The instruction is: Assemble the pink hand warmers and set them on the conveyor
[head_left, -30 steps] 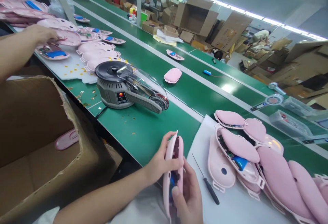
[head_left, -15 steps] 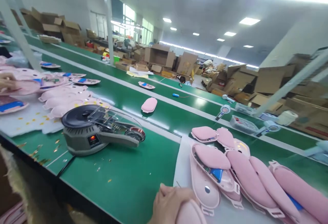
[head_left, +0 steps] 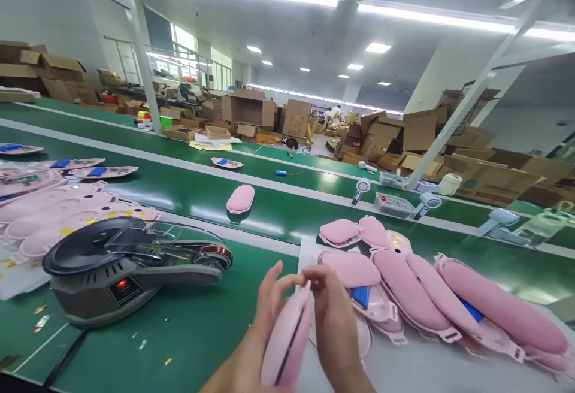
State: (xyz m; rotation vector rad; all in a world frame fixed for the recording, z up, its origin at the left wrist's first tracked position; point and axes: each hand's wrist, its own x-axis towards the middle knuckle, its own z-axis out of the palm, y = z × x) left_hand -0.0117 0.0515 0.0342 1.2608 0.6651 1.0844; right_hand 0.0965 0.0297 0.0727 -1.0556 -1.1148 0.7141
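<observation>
A pink padded oval shell [head_left: 287, 339] is held on edge at the bottom middle, a dark gap running along its seam. My left hand [head_left: 263, 327] wraps around its left side, thumb and forefinger up by the top end. From the other side my right hand [head_left: 335, 321] closes its fingers at that same top end; the fingertips meet there and partly hide it. Just right of my hands, several similar pink padded shells [head_left: 408, 291] lie overlapping on a white sheet [head_left: 395, 369], one showing a blue block [head_left: 360, 297].
A grey round dispenser [head_left: 103, 285] with a red light stands left on the green table [head_left: 202, 333]. Behind it lie pink shell halves [head_left: 58, 213]. One pink pad [head_left: 241, 199] rests on the belt. Handheld fans [head_left: 360, 190] and a parts box [head_left: 395, 204] are farther right.
The view has swung to the right. Earlier only one hand showed, low on a pink shell; now both hands are on the shell, which is raised and turned on edge.
</observation>
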